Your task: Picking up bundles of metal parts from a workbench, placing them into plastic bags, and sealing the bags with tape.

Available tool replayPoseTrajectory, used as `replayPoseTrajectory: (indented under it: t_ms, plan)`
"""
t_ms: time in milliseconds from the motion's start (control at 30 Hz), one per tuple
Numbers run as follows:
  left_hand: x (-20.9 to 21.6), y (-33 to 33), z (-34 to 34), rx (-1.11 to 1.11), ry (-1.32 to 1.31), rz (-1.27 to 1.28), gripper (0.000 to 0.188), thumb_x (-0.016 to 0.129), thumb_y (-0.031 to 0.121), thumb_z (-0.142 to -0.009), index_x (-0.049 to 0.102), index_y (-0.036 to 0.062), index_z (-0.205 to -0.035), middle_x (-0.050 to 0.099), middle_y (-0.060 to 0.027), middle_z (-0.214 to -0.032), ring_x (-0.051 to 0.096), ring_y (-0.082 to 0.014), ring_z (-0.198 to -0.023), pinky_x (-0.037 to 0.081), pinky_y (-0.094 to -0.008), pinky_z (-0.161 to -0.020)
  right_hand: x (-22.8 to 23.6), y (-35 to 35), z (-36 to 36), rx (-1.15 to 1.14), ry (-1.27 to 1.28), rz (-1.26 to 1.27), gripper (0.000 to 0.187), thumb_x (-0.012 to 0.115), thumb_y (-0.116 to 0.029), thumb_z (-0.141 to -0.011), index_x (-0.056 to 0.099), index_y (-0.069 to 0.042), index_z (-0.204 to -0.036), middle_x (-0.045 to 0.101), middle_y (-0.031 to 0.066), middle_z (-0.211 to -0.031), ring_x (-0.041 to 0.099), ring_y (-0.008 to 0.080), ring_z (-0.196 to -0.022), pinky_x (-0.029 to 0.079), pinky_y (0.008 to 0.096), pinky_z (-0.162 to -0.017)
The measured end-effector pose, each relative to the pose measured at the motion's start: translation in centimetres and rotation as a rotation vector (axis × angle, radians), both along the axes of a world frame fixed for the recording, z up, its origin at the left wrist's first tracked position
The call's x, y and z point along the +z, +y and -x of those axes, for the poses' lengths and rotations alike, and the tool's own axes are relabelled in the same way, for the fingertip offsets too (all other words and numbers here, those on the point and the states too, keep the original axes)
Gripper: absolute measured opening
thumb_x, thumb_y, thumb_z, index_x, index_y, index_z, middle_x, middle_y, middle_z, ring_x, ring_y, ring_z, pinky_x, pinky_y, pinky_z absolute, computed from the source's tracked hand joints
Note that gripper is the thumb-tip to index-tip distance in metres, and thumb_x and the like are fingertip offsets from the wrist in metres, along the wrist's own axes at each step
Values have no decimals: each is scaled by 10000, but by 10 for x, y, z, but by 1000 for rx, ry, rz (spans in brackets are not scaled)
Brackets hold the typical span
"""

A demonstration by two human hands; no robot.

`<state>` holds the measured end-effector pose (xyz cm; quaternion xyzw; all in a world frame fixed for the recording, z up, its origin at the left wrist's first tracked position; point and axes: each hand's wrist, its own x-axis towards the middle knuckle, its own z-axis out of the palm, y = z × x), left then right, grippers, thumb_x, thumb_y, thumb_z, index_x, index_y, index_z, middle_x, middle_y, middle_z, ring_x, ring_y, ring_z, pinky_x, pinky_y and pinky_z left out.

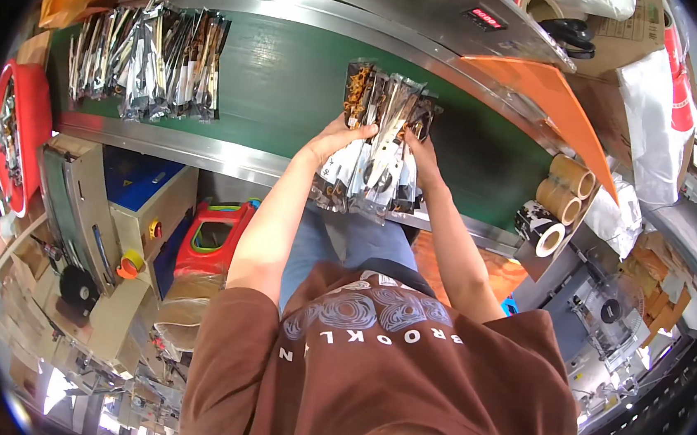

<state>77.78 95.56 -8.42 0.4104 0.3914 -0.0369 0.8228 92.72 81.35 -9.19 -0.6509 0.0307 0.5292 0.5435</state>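
Shot from the wearer's head, through the left one of two side-by-side fisheyes, facing down and a bit forward. Catches the brown shirt (384, 378) super close at the bottom, then the left hand (339, 140) and right hand (423, 155) farther out, and the green belt (275, 112) across the top. Bends straight edges toward the rim. Gets tiny and squashed lower left, so kinda hard to judge.

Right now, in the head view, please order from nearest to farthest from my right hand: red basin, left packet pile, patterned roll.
1. Patterned roll, right of the right hand.
2. Left packet pile, on the green belt.
3. Red basin, at far left.
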Motion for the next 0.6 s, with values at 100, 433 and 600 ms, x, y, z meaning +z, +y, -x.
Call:
replayPoseTrajectory:
  t_ms: [100, 433, 600]
  plan:
    - [-13, -14, 0, -23, -41, -97, 820, 699, 398, -724, 321, -44, -1303, 469, -174, -1241, 427, -244, -1177, 317, -325, -998, -12, -15, -6, 31, 231, 59, 513, 625, -249, -817, 424, 38, -1192, 574, 139, -1056, 590, 202, -901, 482, 322, -769]
    - [-18, 65, -57, 17, -167, -73, 831, 721, 430, -699, 348, -35, -1278, 521, -152, -1171, 531, -208, -1040, 438, -320, -884, -14, 54, -56, -6, 406, -217, 435, 526, -373, -867, 535, -9, -1105, 620, 81, -963, 607, 183, -826, 478, 312, -779]
    - [18, 73, -71, -62, -175, -44, 773, 705, 431, -718, 391, -24, -1259, 532, -130, -1162, 517, -198, -1049, 411, -307, -905, -25, 53, -76, 159, 58, -180, 392, 530, -299, -858, 522, 6, -1105, 612, 106, -968, 614, 178, -814, 493, 296, -704]
